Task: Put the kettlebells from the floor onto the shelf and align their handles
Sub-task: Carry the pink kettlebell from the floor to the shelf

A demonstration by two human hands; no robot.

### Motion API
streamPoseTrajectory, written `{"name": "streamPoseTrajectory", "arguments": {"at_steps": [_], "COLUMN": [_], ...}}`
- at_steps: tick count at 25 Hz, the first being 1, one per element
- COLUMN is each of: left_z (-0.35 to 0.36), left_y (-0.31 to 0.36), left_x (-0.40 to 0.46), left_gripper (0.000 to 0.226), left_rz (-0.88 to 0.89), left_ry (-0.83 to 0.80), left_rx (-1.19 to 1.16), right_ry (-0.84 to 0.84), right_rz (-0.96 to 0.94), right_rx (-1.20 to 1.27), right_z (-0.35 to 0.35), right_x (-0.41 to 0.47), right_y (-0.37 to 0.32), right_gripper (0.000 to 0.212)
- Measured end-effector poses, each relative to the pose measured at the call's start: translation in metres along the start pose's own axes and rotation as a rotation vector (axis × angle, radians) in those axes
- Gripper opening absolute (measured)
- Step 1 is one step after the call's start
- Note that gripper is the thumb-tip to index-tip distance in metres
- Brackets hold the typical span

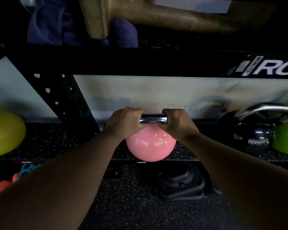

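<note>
Head view, looking forward and down at a low storage rack. Both hands grip the chrome handle [153, 119] of a pink kettlebell [150, 143]: the left hand [125, 121] is wrapped around the handle's left end and the right hand [176, 122] around its right end, fingers curled over the bar, with a short bare stretch of chrome showing between them. The pink kettlebell sits at the front edge of the lower shelf [65, 138], a black speckled rubber surface, its rounded body slightly overhanging the lip; whether it rests fully on the shelf or is borne by the hands cannot be told. To the right on the same shelf stands a black kettlebell [251, 131] with a chrome handle, and just beside it, at the frame edge, a green kettlebell [286, 138]. At the far left edge, beyond a black perforated upright [70, 100], lies a yellow kettlebell [5, 131]. A black crossbeam [140, 60] with partly visible white lettering spans above. Below the shelf, on the speckled floor [131, 205], rests a dark moulded object [181, 185] of unclear kind
</note>
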State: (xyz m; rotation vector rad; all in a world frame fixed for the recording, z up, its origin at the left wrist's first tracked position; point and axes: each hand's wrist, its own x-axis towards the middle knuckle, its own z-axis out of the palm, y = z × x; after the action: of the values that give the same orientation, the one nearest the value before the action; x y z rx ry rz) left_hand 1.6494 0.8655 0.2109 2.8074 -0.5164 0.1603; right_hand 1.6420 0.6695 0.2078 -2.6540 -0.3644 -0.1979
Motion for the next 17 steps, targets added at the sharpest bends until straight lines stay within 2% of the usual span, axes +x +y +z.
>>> {"name": "streamPoseTrajectory", "arguments": {"at_steps": [8,13,15,17], "left_z": [0.007,0.014,0.014,0.012], "left_y": [0.000,-0.004,-0.003,0.000], "left_x": [0.054,0.063,0.062,0.055], "left_gripper": [0.009,0.017,0.026,0.043], "left_rz": [-0.186,-0.217,-0.242,-0.286], "left_ry": [-0.093,-0.086,-0.079,-0.071], "left_rx": [-0.199,-0.202,-0.225,-0.313], "right_ry": [0.000,-0.017,-0.098,-0.143], "right_rz": [0.143,0.158,0.206,0.210], "right_rx": [0.076,0.083,0.071,0.033], "right_z": [-0.001,0.001,-0.002,-0.005], "right_x": [0.037,0.047,0.048,0.045], "right_y": [0.013,0.012,0.012,0.009], "right_gripper": [0.007,0.013,0.023,0.047]}}
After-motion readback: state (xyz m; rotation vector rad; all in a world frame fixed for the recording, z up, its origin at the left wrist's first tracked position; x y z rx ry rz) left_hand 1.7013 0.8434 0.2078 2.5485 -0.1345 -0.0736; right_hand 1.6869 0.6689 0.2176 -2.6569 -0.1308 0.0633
